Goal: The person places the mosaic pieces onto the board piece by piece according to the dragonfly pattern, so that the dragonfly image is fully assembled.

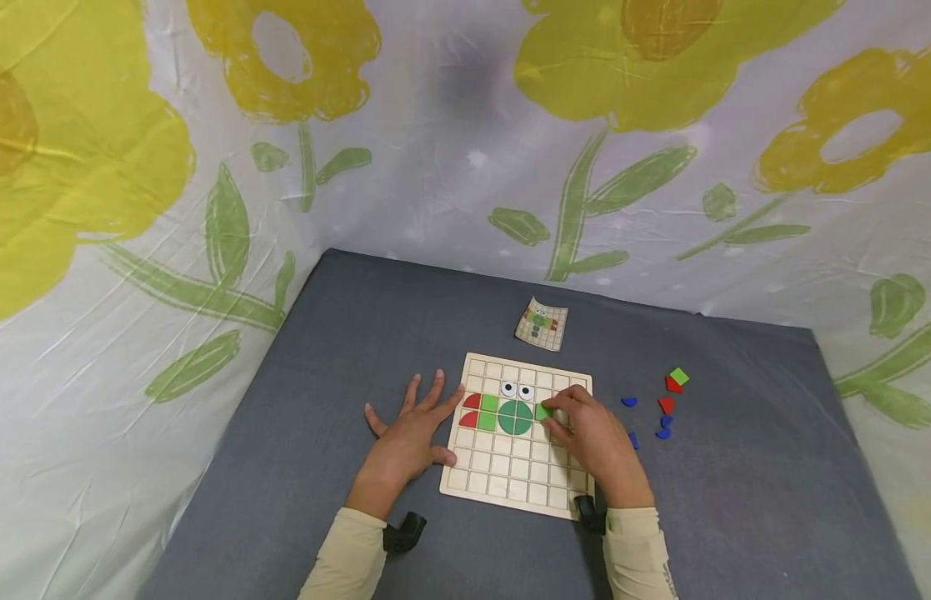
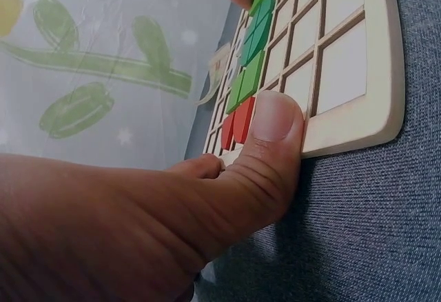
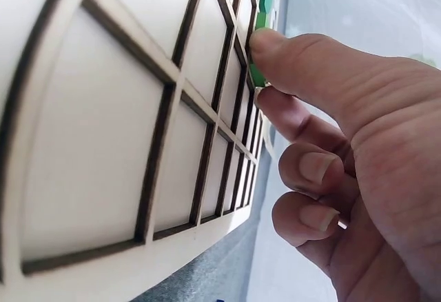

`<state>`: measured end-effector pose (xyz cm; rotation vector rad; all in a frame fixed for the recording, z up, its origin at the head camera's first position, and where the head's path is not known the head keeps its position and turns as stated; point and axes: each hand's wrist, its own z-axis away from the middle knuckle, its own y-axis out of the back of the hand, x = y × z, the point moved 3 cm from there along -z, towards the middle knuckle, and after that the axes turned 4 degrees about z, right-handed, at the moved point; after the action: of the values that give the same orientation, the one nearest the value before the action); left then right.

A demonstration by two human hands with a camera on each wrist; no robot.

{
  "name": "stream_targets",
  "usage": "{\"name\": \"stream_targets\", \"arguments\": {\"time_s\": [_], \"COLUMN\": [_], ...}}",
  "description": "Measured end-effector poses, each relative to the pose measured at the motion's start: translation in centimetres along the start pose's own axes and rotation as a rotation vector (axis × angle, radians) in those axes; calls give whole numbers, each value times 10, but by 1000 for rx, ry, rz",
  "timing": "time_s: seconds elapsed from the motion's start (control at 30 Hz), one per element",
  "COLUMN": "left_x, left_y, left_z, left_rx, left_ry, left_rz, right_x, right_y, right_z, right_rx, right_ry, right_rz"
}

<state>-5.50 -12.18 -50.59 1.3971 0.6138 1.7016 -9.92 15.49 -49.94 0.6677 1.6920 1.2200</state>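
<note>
A wooden grid board (image 1: 503,487) lies on the table, holding red quarter-round tiles (image 1: 468,418), light green square tiles (image 1: 488,412), a dark green circle of quarter tiles (image 1: 515,417) and two eye tiles (image 1: 526,392). With thumb and forefinger my right hand (image 1: 596,437) pinches a light green square tile (image 1: 543,412) just right of the circle; in the right wrist view the tile (image 3: 258,74) shows partly behind the thumb. My left hand (image 1: 407,446) is spread at the board's left edge, its thumb (image 2: 272,126) resting on the rim.
Behind the board lies a patterned card (image 1: 542,323) with a curled edge. To the right are loose pieces: a green square (image 1: 679,377), red pieces (image 1: 666,405) and several blue pieces (image 1: 629,402). A flowered cloth (image 1: 435,167) hangs behind the grey table (image 1: 345,333).
</note>
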Motion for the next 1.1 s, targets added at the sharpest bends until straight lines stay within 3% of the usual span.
{"name": "stream_targets", "arguments": {"time_s": [0.27, 0.67, 0.97, 1.1], "left_x": [-1, -2, 0, 0], "left_y": [1, 0, 0, 1], "left_z": [-2, -1, -1, -2], "left_rx": [-16, -18, -44, -35], "left_ry": [-2, 2, 10, 11], "left_rz": [1, -4, -6, -16], "right_x": [-3, -6, 2, 9], "right_y": [2, 3, 6, 11], "right_z": [-3, -6, -2, 0], "right_rx": [12, -63, -74, -26], "right_ry": [6, -114, -88, -83], "right_rz": [-4, -56, -103, -116]}}
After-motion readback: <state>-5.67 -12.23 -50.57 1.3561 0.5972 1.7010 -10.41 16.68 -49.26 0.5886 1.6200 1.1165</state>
